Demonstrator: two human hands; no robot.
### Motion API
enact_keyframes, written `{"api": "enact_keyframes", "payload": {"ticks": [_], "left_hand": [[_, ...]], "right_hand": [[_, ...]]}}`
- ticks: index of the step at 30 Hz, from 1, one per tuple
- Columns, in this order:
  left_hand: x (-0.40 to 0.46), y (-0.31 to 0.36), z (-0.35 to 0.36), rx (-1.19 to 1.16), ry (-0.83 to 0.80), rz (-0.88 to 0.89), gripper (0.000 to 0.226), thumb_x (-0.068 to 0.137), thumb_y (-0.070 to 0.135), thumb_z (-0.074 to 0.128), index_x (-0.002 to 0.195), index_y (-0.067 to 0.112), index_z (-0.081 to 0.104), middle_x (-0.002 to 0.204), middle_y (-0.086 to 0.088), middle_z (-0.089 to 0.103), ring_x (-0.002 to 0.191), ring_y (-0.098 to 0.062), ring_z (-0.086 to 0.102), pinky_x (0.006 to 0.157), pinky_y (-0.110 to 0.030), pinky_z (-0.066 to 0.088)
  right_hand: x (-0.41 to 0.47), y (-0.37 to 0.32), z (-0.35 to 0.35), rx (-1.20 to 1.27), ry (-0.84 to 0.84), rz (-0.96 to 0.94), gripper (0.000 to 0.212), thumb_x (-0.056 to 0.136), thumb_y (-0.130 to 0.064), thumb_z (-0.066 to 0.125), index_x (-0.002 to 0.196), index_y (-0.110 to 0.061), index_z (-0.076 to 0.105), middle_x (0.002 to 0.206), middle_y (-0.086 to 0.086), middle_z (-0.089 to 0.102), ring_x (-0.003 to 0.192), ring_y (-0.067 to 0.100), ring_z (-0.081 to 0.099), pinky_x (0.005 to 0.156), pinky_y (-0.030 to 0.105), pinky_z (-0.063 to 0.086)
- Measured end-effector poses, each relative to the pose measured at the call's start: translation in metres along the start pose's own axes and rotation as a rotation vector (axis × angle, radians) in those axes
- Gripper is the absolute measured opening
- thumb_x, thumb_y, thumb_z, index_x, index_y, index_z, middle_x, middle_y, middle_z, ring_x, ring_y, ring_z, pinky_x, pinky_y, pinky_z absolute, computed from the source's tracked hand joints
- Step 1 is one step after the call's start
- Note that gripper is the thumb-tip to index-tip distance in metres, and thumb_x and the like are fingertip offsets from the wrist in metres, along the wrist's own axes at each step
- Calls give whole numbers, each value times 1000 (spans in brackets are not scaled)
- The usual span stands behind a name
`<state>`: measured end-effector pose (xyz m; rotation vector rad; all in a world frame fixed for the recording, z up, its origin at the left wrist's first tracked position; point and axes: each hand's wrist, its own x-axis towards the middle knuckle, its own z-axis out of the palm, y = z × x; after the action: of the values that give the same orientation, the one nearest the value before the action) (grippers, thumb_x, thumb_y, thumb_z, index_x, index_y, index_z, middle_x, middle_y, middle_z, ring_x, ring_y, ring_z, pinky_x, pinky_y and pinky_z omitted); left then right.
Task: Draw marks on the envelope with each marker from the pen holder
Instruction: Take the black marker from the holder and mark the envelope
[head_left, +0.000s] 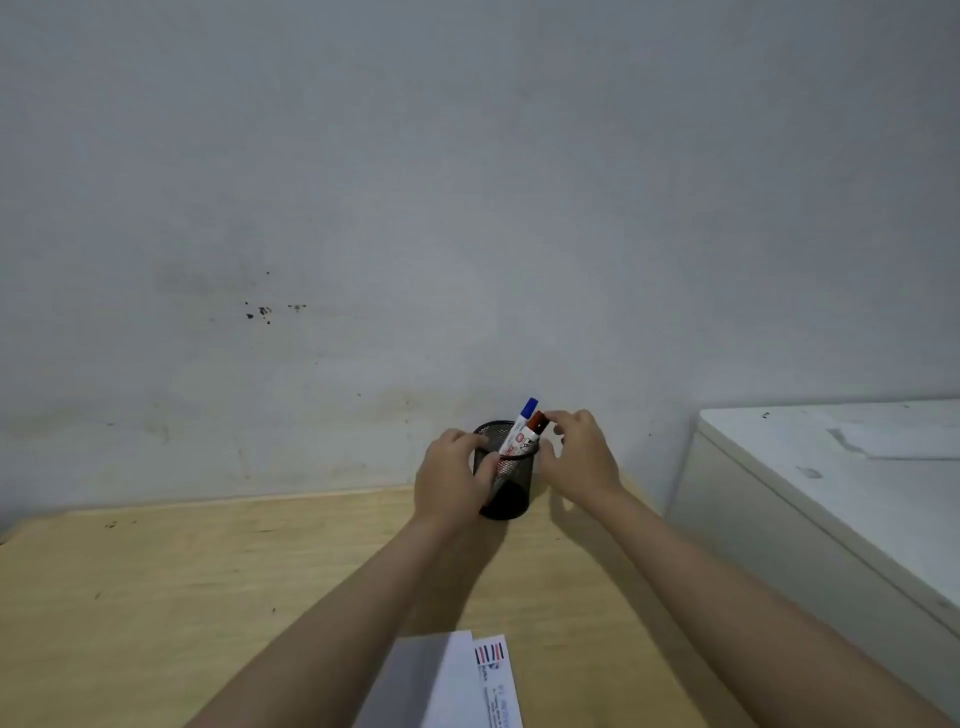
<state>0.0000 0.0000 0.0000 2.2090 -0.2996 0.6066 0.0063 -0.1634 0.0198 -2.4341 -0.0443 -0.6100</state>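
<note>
I am watching both hands working at the black mesh pen holder (503, 483), which is standing upright at the far edge of the wooden table (156, 597), close to the grey wall (467, 182). My left hand (451, 480) is wrapping around the holder's left side, fingers curled over the rim and thumb pressing the mesh front, so it is closed on the holder and steadying it. My right hand (579, 457) is hovering at the holder's right side with its fingers loosely curled and partly spread; the fingertips are meeting the cap of the red marker (531, 435), though I cannot tell from this angle whether they are really pinching it or only touching it. I am counting two markers in the holder: the red one and a blue marker (521, 420), both leaning to the right with their caps sticking above the rim, the blue one reaching higher and lying just behind the red. One envelope (493, 686) is lying flat at the near edge of the table between my forearms, with red and dark stripes showing near its top, well apart from the holder. One white cabinet (831, 493) is standing to the right of the table.
</note>
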Motion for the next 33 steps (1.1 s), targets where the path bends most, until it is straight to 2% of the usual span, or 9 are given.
{"api": "enact_keyframes", "payload": {"ticks": [5,8,12,15,18,22,28,31,33], "left_hand": [[6,2,6,-22,59,-78,20,81,28,66,88,11,72,96,-5,66,92,-23,61,77,-35,50],[9,0,8,-16,72,-81,20,79,28,68,86,10,72,95,-5,66,92,-23,61,76,-35,50],[10,1,6,-15,26,-111,23,80,29,66,92,9,69,100,-8,64,97,-24,58,78,-33,48],[2,12,-1,-92,48,-135,24,83,26,62,97,7,63,98,-8,62,94,-22,58,74,-26,41],[-13,33,-12,-364,42,-176,20,86,20,59,104,10,58,83,5,63,76,-4,63,66,-13,45],[-32,62,-32,-654,55,-175,13,88,20,58,101,20,56,84,-5,70,71,-16,71,69,-31,56],[-51,87,-69,-763,128,-256,20,78,10,69,95,9,59,76,-8,66,66,-15,65,69,-29,53],[-61,87,-90,-707,143,-188,18,77,5,68,93,7,61,81,-5,67,65,-6,65,63,-22,54],[-69,83,-104,-643,138,-109,12,78,5,66,90,7,64,85,-2,69,71,-7,66,70,-24,55]], "right_hand": [[8,-2,1,155,119,17,12,83,-17,64,89,-10,57,93,6,61,80,19,59,62,22,45],[11,-9,1,299,169,93,9,80,-12,66,78,-8,58,78,9,68,69,22,64,61,26,48],[10,-21,-11,345,237,23,15,80,-8,66,94,-9,70,73,6,63,68,20,63,74,30,52],[1,-30,-35,286,368,-110,10,79,-8,68,87,-10,73,80,8,67,66,15,62,71,25,51],[-24,-38,-54,361,437,-165,7,77,-7,71,80,-13,71,77,2,65,66,10,62,65,16,50],[-75,-44,-59,474,418,-177,14,73,0,74,73,-13,70,74,2,66,69,13,65,64,20,54],[-126,-60,-52,563,289,-232,16,69,3,76,78,-11,74,79,-2,69,78,3,66,66,14,50],[-136,-73,-55,564,251,-210,15,74,-6,75,88,-10,76,86,-1,72,84,3,67,73,12,49],[-136,-86,-60,590,295,-163,16,79,-12,72,95,-12,74,89,-2,71,85,0,65,73,9,47]]}}
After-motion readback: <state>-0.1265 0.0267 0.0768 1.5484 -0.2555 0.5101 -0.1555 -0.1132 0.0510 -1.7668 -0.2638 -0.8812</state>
